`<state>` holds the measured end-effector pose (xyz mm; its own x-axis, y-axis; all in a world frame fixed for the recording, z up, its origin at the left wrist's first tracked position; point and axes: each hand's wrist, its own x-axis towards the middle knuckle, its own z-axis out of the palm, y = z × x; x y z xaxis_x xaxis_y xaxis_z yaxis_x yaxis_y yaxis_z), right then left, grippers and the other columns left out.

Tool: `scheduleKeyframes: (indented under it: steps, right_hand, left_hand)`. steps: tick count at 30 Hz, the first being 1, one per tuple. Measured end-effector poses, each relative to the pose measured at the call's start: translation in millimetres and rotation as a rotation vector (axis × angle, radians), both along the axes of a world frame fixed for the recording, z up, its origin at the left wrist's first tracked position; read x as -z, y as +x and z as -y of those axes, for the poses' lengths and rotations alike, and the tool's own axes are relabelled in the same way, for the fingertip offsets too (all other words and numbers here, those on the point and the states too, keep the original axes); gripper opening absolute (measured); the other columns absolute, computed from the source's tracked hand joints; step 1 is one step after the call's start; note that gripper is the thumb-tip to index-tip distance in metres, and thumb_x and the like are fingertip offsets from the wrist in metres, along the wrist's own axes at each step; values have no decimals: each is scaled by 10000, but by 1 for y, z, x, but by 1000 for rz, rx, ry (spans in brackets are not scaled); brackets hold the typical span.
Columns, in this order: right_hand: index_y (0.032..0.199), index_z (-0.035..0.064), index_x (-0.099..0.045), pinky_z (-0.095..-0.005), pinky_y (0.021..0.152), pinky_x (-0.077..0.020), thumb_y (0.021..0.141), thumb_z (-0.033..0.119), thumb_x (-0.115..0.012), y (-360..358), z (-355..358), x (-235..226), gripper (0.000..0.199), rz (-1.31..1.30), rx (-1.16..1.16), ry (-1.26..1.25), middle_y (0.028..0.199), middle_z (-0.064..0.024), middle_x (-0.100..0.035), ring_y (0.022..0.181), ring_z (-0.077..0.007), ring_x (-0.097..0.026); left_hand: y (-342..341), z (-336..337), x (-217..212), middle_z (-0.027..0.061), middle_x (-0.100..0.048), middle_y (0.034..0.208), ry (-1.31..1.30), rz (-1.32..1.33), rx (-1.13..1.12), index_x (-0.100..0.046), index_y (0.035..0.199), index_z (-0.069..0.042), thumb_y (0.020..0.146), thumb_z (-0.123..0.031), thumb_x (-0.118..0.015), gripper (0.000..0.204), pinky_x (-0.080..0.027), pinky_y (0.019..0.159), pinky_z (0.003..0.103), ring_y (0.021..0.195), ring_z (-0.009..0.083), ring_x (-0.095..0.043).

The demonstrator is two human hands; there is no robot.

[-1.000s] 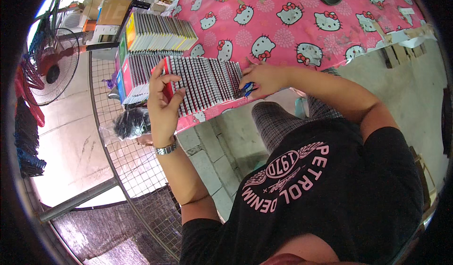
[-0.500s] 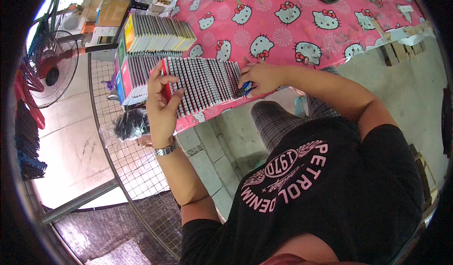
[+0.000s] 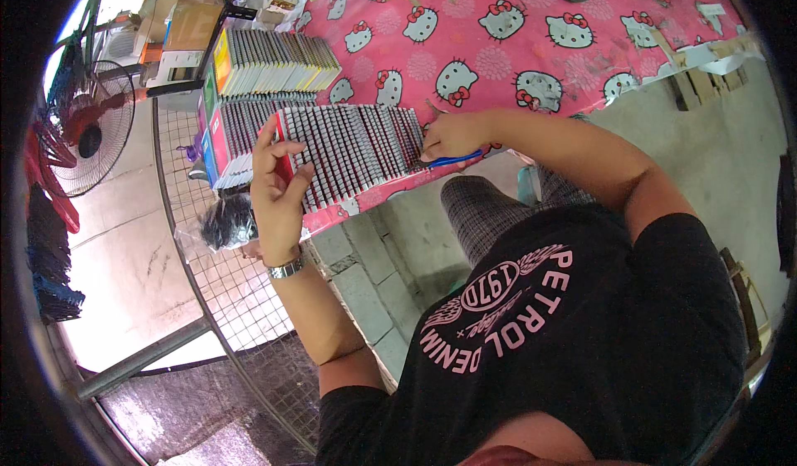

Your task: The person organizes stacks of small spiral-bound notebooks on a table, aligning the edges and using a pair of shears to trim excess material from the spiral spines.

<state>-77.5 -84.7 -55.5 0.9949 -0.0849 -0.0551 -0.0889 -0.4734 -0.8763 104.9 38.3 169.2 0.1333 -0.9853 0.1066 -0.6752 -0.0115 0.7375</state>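
A tight row of spiral-bound notebooks [image 3: 353,152] lies along the near edge of the table, white-and-dark bindings facing up. My left hand [image 3: 278,192] braces its left end, fingers around the red end cover [image 3: 284,138] and thumb bent over the bindings. At the right end, my right hand [image 3: 455,136] is closed, its fingertips against the last notebooks. A thin blue object [image 3: 457,159] sticks out beneath that hand; most of it is hidden, so I cannot tell its kind.
More notebooks stand in stacks [image 3: 274,63] behind and left of the row. A pink patterned cloth [image 3: 481,68] covers the table. A plastic-wrapped black bundle [image 3: 228,221] sits by the left corner. A wire mesh [image 3: 220,300] and a fan [image 3: 100,130] are on the left.
The blue object under my right hand now shows as a longer, flatter strip reaching rightward. My left hand stays at the row's left end. The view has shifted slightly.
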Motion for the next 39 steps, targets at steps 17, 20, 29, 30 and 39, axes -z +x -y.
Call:
scheduleKeyframes:
  steps: [17, 20, 29, 30, 39]
  right_hand:
    - [1069, 109, -673, -478, 901, -430, 789, 350, -674, 3, -4, 12, 369, -104, -56, -76, 1049, -122, -666, 1049, -299, -589]
    - [943, 68, -701, -448, 781, -487, 829, 308, -607, -9, -6, 37, 282, 489, 124, -120, 885, -165, -674, 845, -360, -637]
    - [1109, 176, -663, -527, 924, -400, 750, 375, -695, 11, 4, 36, 412, -137, -86, -88, 1180, -80, -626, 1164, -318, -526]
    - [1103, 177, -666, -538, 912, -401, 745, 378, -697, 9, 3, 31, 411, -84, -55, -126, 1180, -79, -627, 1163, -314, -528]
    - [1038, 175, -680, -552, 825, -447, 700, 361, -714, -16, -5, 27, 388, 176, 152, -232, 1084, -49, -642, 1052, -290, -584]
  left_hand:
    - [2, -1, 0, 150, -334, 1494, 11, 12, 4, -594, 1033, -50, 729, 128, -590, 352, -268, 1100, 347, 1387, 241, -311]
    - [-1, 3, -1, 150, -331, 1496, 9, -10, -1, -597, 1030, -51, 730, 123, -594, 347, -272, 1099, 346, 1385, 239, -314]
    - [-5, 8, 1, 134, -341, 1499, 3, 26, 20, -587, 1018, -54, 729, 93, -586, 324, -250, 1115, 356, 1388, 242, -308]
    - [-2, 5, 1, 127, -345, 1501, -2, 45, 10, -582, 1015, -51, 728, 80, -582, 316, -252, 1113, 350, 1381, 236, -318]
    - [-3, 3, -1, 126, -354, 1497, 6, 121, 14, -580, 1027, -40, 732, 85, -587, 320, -256, 1106, 347, 1350, 221, -354]
